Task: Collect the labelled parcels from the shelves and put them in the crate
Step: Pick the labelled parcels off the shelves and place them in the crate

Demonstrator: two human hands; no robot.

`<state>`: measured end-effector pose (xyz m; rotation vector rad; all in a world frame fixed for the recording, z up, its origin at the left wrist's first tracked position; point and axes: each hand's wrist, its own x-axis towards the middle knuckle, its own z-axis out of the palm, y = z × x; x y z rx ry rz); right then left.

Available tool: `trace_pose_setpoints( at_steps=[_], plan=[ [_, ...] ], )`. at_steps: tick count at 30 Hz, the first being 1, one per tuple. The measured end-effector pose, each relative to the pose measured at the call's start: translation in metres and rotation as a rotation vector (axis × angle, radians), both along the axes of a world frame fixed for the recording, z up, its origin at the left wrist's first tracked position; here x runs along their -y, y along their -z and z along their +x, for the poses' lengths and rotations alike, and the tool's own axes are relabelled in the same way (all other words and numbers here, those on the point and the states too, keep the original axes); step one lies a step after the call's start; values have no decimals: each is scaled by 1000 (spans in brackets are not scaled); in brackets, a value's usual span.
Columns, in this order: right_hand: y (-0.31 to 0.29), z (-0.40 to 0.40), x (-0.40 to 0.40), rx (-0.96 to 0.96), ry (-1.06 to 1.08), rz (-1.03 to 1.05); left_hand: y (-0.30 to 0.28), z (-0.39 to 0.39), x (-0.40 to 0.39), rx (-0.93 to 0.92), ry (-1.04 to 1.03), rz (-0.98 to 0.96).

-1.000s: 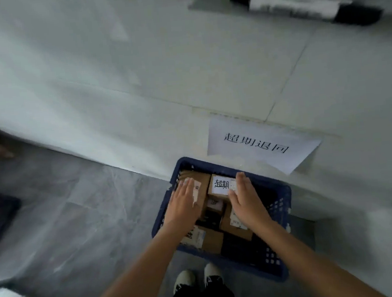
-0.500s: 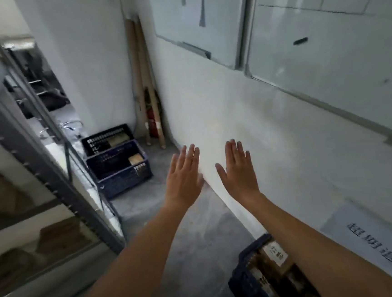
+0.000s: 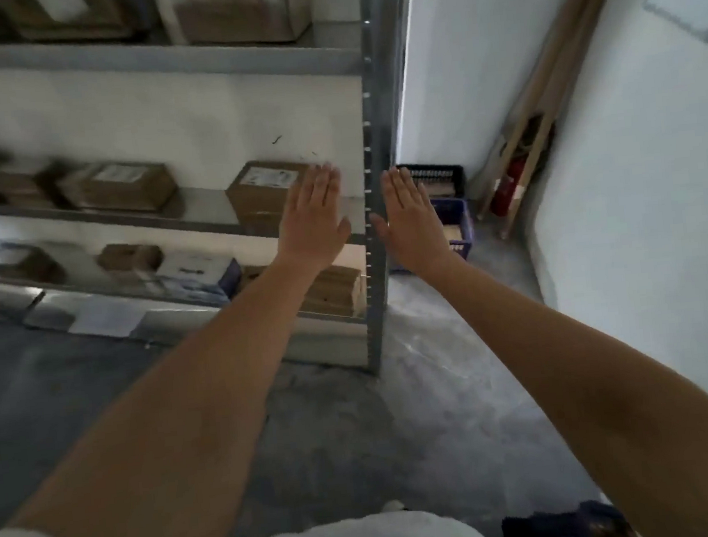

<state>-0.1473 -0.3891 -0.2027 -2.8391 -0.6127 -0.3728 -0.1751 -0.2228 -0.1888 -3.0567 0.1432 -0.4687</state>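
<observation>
Both arms were stretched out toward the shelving unit [image 3: 369,147]. Our left hand [image 3: 313,220] was flat, fingers straight and together, holding nothing; our right hand [image 3: 411,216] was the same, empty and spread, palm down. Neither touched a parcel.

The left hand hung in front of a brown cardboard parcel with a white label [image 3: 261,193] at the right end of the middle shelf, near the steel upright. Another labelled brown parcel [image 3: 129,185] sat further left on that shelf, and more boxes, blurred, beyond it. The lower shelf carried a small brown box [image 3: 129,258], a white packet [image 3: 198,269] and a brown box under our left forearm. The top shelf held larger cartons [image 3: 236,13].

At the bottom right edge a dark blue crate [image 3: 559,528] just showed; its contents could not be read. Two stacked crates [image 3: 449,200] stood past the rack by the wall.

Judgement: plenty of parcels remained on the shelves, so collection looked far from finished. Next pick was likely the nearest labelled parcel.
</observation>
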Motion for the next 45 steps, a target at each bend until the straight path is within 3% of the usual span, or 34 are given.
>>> trace_pose_setpoints(
  at_steps=[6,17,33,45],
  plan=[
    [6,33,-100,-1,-325,-37,4,-13,-96,-19,-270,12],
    [16,45,-284,25,-559,-98,28,-51,-231,-3,-612,-76],
    [92,66,-531,-181,-635,-131,80,-29,-479,-170,-642,-134],
    [169,155,-698,-305,-647,-261,123,59,-659,-313,-629,-230]
  ],
)
